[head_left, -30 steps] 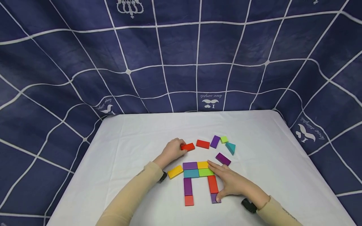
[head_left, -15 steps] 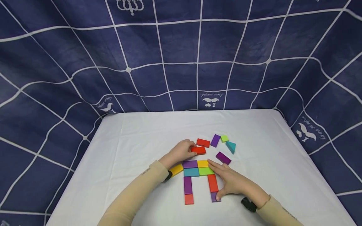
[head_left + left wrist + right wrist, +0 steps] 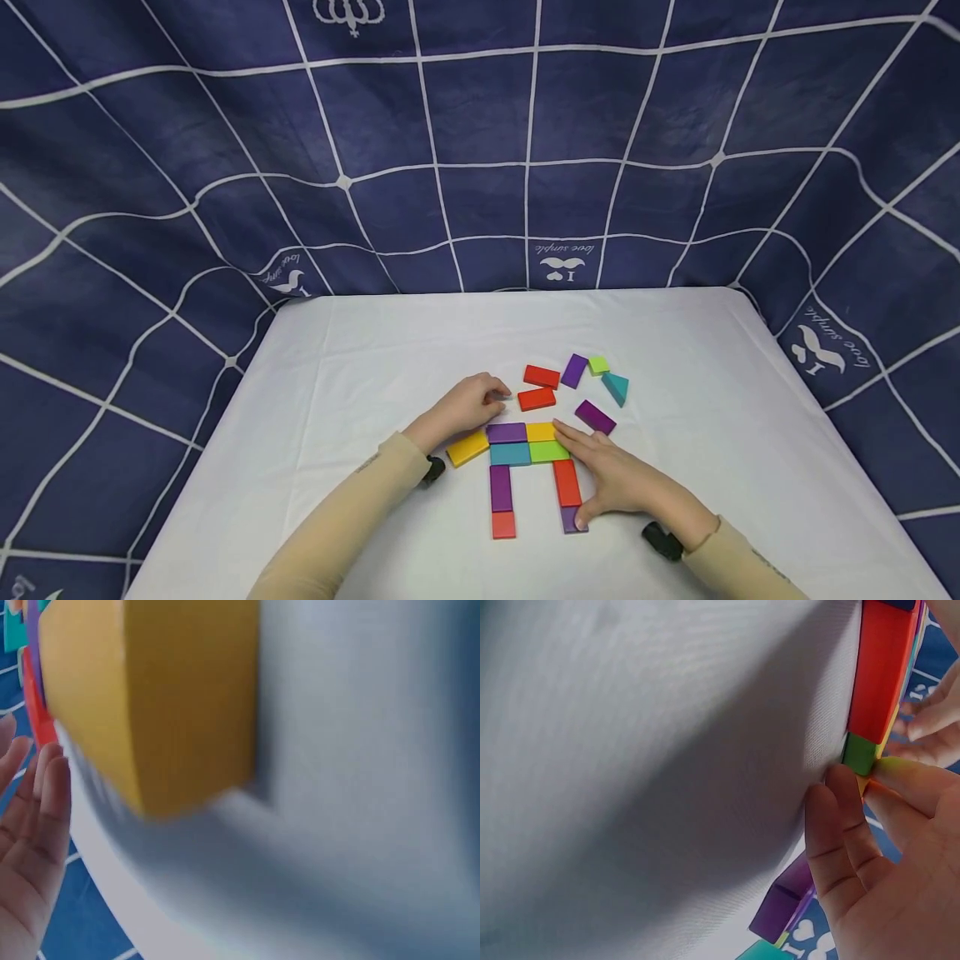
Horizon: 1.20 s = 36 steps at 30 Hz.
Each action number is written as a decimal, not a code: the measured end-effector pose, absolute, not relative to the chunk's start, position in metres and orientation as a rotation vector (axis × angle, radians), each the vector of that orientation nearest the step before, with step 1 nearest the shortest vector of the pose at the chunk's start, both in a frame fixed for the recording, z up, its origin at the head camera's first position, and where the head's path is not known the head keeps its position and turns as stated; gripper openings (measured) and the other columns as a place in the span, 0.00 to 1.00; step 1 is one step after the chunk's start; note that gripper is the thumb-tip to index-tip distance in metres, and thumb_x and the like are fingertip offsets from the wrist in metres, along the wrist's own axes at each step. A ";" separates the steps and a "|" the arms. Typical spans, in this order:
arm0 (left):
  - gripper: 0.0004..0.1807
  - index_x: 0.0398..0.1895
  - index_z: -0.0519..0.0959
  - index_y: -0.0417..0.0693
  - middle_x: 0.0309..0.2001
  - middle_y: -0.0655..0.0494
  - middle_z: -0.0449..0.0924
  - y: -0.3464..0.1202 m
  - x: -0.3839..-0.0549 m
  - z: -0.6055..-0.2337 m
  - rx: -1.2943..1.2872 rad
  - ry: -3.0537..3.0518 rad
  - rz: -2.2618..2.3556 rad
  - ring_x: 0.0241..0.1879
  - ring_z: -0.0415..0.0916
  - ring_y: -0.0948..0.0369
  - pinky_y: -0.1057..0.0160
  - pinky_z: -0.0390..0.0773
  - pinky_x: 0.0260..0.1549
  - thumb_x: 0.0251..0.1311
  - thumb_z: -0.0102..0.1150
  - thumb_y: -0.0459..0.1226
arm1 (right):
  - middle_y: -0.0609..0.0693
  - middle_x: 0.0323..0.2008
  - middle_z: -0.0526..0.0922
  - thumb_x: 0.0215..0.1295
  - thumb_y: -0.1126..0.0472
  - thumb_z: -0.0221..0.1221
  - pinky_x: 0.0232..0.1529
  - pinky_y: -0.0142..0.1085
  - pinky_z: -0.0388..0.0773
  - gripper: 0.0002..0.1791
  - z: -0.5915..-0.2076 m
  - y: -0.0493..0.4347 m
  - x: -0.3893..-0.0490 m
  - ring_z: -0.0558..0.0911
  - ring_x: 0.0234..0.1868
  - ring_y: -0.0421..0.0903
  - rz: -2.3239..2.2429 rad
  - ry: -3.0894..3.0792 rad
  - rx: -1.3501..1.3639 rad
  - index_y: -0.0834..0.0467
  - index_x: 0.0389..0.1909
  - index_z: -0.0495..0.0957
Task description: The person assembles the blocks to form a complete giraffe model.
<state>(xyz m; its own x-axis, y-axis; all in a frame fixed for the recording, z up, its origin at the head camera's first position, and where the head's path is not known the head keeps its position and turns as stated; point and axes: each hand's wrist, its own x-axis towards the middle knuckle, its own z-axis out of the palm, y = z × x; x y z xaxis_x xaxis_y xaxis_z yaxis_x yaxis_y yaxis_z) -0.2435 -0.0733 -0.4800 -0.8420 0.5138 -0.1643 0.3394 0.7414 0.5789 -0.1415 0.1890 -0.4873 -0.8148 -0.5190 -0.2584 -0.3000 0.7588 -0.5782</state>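
In the head view my left hand [image 3: 467, 403] hovers with loosely bent fingers just left of a red block [image 3: 537, 399], apart from it and holding nothing. My right hand [image 3: 618, 475] lies along the right side of a flat figure of coloured blocks. Its fingertips touch the upper yellow block [image 3: 540, 432] beside the green block [image 3: 549, 451], and its thumb rests on the purple block [image 3: 570, 518] at the bottom of the right leg. A red block [image 3: 567, 483] tops that leg. Purple [image 3: 507, 432] and teal [image 3: 510, 454] blocks fill the figure's left half.
An angled yellow block [image 3: 467, 447] meets the figure's upper left corner, close to my left wrist. Behind lie another red block [image 3: 542, 376], purple blocks [image 3: 574, 371], a small green block [image 3: 597, 365] and a teal triangle [image 3: 616, 387]. A dark checked curtain [image 3: 480, 208] surrounds the white table [image 3: 375, 350].
My left hand carried the red block to the right, set it in front of the other red block, let go and drew back left. My right hand stayed in place.
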 end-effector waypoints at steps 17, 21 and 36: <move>0.20 0.54 0.81 0.51 0.39 0.59 0.74 -0.104 -0.213 -0.473 0.740 2.502 0.619 0.38 0.69 0.63 0.63 0.74 0.42 0.57 0.69 0.39 | 0.47 0.78 0.52 0.32 0.37 0.78 0.65 0.62 0.68 0.67 -0.488 0.189 -0.140 0.59 0.73 0.60 -0.745 2.552 -0.640 0.55 0.75 0.58; 0.19 0.53 0.81 0.52 0.40 0.58 0.74 -0.104 -0.210 -0.471 0.728 2.502 0.638 0.39 0.70 0.62 0.62 0.75 0.43 0.57 0.68 0.38 | 0.47 0.78 0.53 0.32 0.37 0.78 0.65 0.62 0.67 0.66 -0.488 0.189 -0.141 0.59 0.73 0.61 -0.752 2.548 -0.637 0.55 0.75 0.58; 0.22 0.54 0.79 0.45 0.40 0.56 0.76 -0.112 -0.207 -0.475 0.633 2.523 0.711 0.40 0.71 0.61 0.61 0.76 0.44 0.56 0.70 0.39 | 0.49 0.78 0.52 0.32 0.37 0.78 0.64 0.66 0.65 0.66 -0.485 0.190 -0.140 0.57 0.73 0.64 -0.771 2.541 -0.640 0.57 0.75 0.59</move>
<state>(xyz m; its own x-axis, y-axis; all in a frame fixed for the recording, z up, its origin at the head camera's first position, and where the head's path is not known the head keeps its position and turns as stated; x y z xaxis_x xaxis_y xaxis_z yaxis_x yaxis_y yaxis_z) -0.2071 -0.1122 -0.4746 -0.7978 0.5314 -0.2849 0.3044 0.7628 0.5704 -0.1396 0.1896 -0.4848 -0.8119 -0.5302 -0.2444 -0.3050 0.7421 -0.5969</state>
